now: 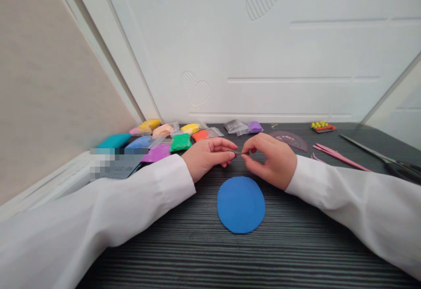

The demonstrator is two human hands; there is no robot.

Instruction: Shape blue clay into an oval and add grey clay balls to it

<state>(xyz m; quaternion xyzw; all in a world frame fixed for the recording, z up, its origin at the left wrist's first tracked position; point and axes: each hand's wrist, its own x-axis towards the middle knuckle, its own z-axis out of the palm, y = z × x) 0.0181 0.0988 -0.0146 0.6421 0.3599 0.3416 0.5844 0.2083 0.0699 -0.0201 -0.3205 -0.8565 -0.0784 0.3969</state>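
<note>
Bags (215, 132) of coloured material (180, 143) lie beyond both hands (208, 155) (271, 158).

blu disc (241, 205), blk striped tbl (184, 254)

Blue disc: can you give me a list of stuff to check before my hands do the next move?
1. Disc lying flat on the table: ok, it looks flat.
2. Hands clear of the disc: ok, your left hand and right hand are both beyond it, not touching.
3. Dark bit gripped: ok, your right fingertips pinch it.
4. Left fingertips gripping the dark bit too: cannot tell, it's too small there.
5. Scissors away from your fingers: ok, they lie off to the right.
6. Green bag sealed: cannot tell from this view.
</note>
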